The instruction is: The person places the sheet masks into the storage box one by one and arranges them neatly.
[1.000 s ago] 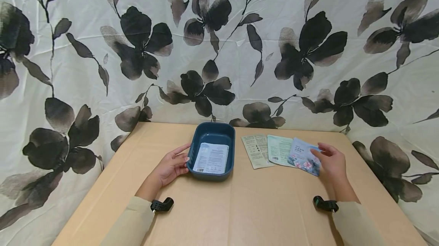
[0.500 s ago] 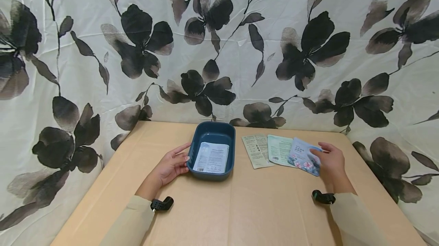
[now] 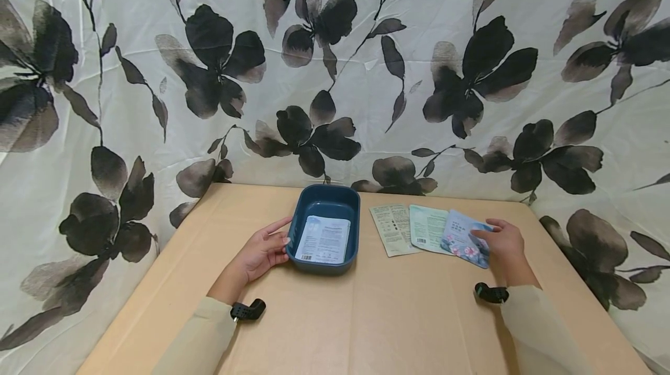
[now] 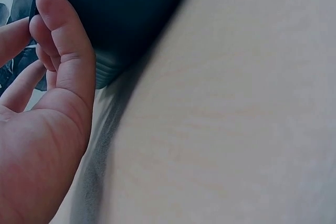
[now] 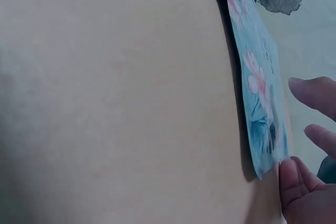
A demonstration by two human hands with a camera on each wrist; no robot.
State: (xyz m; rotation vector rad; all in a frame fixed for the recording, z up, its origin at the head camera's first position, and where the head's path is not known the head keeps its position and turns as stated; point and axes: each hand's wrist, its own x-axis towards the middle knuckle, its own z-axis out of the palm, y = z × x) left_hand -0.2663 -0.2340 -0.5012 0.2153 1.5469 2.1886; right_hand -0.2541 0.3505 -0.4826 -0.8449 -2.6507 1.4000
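Observation:
My left hand point(image 3: 262, 253) is at the left side of a dark blue plastic bin point(image 3: 353, 238), its fingertips against the wall near the rim. In the left wrist view its digits point(image 4: 63, 35) lie up along the dark bin. White printed sachets point(image 3: 322, 240) lie flat inside the bin. My right hand point(image 3: 505, 247) is at the right edge of a blue flower-printed sachet point(image 3: 463, 235), one fingertip overlapping it. In the right wrist view a fingertip meets the corner of that sachet point(image 5: 257, 87), while other fingers point(image 5: 317, 95) extend apart from it.
A mint-green sachet point(image 3: 429, 228) is partly under the blue one, with a pale green sachet point(image 3: 392, 232) to its left. All lie on a tan tabletop point(image 3: 366, 317). A white curtain with dark flowers point(image 3: 387, 72) hangs behind the table.
My right wrist and forearm have shifted slightly left and forward, with the fingers staying by the blue sachet. The left hand, bin and sachets keep their places; the head view has drifted slightly.

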